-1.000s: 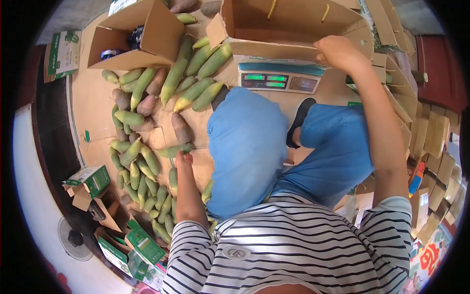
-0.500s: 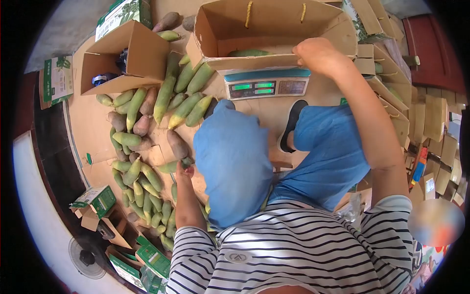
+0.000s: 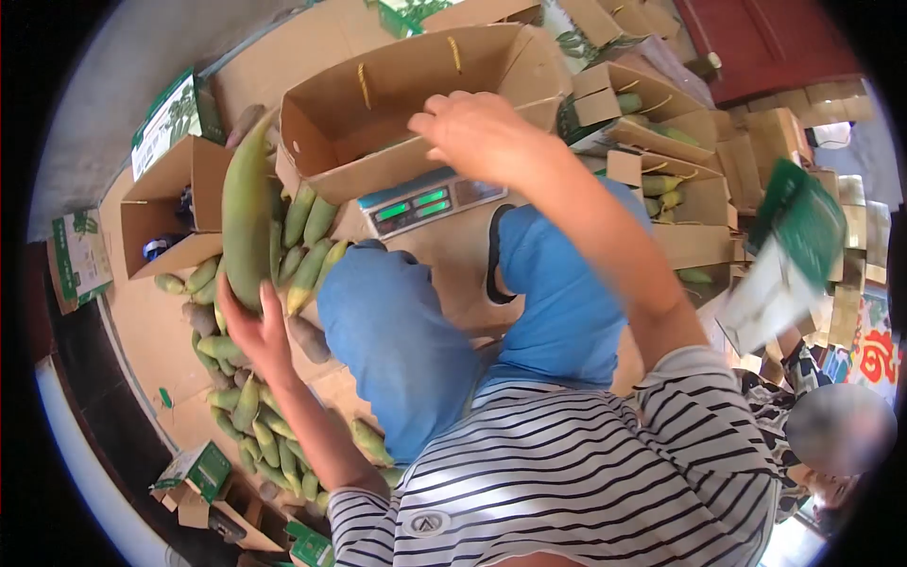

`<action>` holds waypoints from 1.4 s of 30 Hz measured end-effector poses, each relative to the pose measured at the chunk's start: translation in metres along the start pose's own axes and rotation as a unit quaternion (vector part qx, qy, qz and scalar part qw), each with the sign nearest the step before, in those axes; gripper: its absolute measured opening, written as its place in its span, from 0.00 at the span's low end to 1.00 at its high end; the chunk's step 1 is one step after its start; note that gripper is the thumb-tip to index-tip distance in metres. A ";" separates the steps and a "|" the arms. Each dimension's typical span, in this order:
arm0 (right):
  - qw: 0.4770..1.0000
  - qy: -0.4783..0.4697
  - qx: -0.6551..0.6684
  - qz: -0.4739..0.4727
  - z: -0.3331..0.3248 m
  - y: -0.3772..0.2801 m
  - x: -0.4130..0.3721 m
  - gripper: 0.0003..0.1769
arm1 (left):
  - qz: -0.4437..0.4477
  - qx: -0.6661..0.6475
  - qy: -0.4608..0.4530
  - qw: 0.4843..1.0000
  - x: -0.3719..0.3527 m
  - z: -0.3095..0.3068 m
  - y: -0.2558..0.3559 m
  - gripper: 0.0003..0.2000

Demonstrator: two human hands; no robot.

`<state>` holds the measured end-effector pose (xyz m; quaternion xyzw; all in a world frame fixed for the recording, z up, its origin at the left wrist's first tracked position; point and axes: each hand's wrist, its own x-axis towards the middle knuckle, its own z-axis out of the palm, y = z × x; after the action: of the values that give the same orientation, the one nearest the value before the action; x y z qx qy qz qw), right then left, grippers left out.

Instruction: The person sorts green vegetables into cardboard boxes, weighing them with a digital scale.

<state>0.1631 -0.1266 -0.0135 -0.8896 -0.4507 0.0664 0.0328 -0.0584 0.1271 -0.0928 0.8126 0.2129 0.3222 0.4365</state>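
Note:
A large green radish stands nearly upright in my left hand, whose fingers are around its lower end. My right hand is over the front edge of an open cardboard box, fingers apart and holding nothing. The box has yellow rope handles and rests on a digital scale with lit green displays. Its inside is mostly hidden by the front wall and my right hand.
Many green and reddish radishes lie on the cardboard at the left. A small open box stands behind them. Boxes of radishes are at the right. Another person is at the far right beside a green and white box.
My left hand has come up from the pile with the large radish. My right hand has let go of the box rim. The view has turned, and the green and white box has appeared at the right.

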 end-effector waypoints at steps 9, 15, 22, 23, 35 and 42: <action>0.840 0.405 -0.193 0.305 -0.086 0.126 -0.212 0.21 | 0.215 0.146 -0.344 0.902 0.107 0.140 0.031 0.20; 0.802 0.215 -0.140 0.540 -0.006 0.276 -0.346 0.46 | 0.153 0.205 -0.457 0.852 0.083 0.132 0.036 0.24; 0.724 0.150 0.045 0.672 -0.002 0.325 -0.378 0.48 | 0.188 0.209 -0.503 0.817 0.094 0.125 0.034 0.11; 0.705 0.147 0.135 0.681 0.000 0.326 -0.385 0.46 | 0.185 0.230 -0.502 0.813 0.095 0.125 0.039 0.11; 0.712 0.315 0.485 0.399 -0.072 0.284 -0.316 0.14 | 0.345 0.224 -0.489 0.769 0.059 0.127 0.205 0.14; 0.854 0.385 0.258 0.235 -0.174 0.182 -0.171 0.13 | 0.399 0.232 -0.450 0.764 -0.006 0.141 0.218 0.08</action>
<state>0.2339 -0.3716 0.1526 -0.8831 -0.1462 -0.1613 0.4157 0.0517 -0.0730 0.0320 0.9525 -0.2832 0.0052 0.1123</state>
